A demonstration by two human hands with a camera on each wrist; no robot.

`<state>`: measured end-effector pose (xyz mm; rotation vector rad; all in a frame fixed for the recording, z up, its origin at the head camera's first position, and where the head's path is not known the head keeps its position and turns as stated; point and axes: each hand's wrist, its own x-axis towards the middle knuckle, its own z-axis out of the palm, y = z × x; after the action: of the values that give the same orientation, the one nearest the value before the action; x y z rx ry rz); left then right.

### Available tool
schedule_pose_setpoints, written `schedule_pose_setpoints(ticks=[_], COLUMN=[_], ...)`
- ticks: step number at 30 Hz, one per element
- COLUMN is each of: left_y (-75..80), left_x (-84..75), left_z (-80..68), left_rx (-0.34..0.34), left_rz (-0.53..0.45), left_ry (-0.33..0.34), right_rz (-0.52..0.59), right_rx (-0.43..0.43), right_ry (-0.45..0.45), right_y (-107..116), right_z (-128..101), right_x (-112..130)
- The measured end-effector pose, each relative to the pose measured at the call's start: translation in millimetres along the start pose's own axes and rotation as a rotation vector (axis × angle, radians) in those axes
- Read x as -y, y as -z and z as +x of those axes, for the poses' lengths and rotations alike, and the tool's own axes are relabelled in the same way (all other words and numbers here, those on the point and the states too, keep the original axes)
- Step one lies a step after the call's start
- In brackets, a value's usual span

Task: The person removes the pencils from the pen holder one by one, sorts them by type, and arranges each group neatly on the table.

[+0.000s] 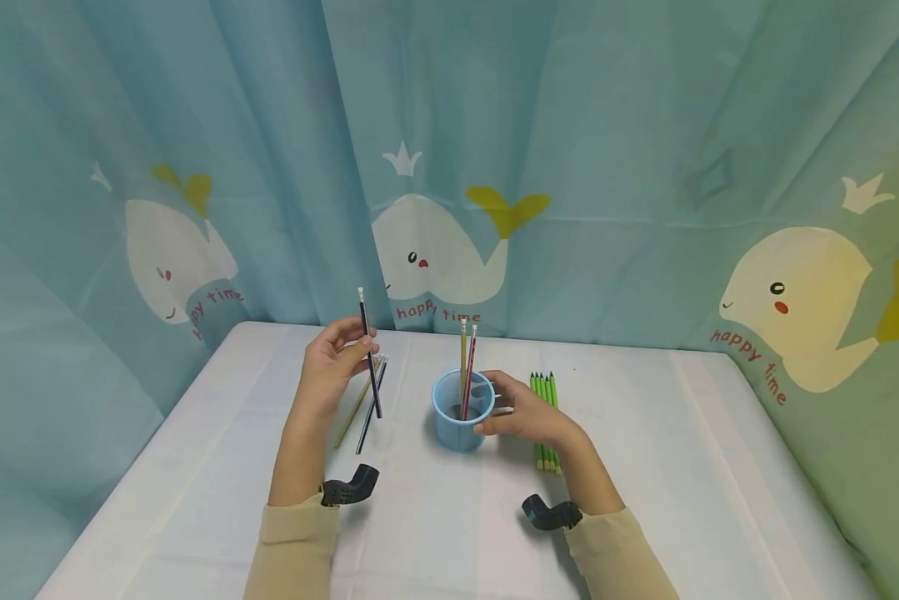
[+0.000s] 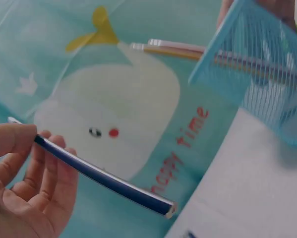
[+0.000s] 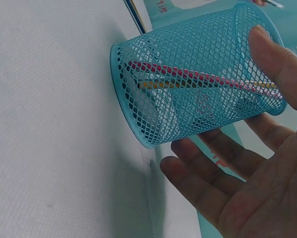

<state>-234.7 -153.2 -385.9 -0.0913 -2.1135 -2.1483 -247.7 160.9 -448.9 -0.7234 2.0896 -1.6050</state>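
My left hand (image 1: 332, 362) pinches a dark blue pencil (image 1: 376, 392) between thumb and fingers, its white eraser end up and its lower end above the table. Below it, a gold pencil (image 1: 352, 416) and a dark pencil (image 1: 366, 429) lie on the tabletop. My right hand (image 1: 527, 412) grips a light blue mesh pencil cup (image 1: 456, 437) from its right side, thumb at the rim. The cup stands on the table. Inside it lean a gold pencil (image 1: 463, 350) and a red patterned pencil (image 1: 471, 371), visible through the mesh in the right wrist view.
Several green pencils (image 1: 542, 425) lie side by side to the right of the cup, partly behind my right hand. The white table (image 1: 449, 533) ends at the back against a blue curtain (image 1: 614, 150) with whale prints.
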Motion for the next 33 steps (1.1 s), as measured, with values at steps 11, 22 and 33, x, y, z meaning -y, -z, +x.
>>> schedule_pose_setpoints(ticks=[11,22,33], left_y=[31.6,49.5,44.0], left_x=[21.8,55.9,76.0], left_z=[6.1,14.4,23.9], left_rx=[-0.047,-0.070,-0.061], left_rz=[0.229,0.494,0.622], left_ry=[0.090,0.164,0.231], right_rz=[-0.014,-0.023,0.008], right_rx=[-0.009,-0.010,0.001], right_ry=[-0.015,-0.008,-0.012], right_y=[-0.1,0.9,0.8], right_z=[0.2,-0.6,-1.9], right_x=[1.2,0.5,1.2])
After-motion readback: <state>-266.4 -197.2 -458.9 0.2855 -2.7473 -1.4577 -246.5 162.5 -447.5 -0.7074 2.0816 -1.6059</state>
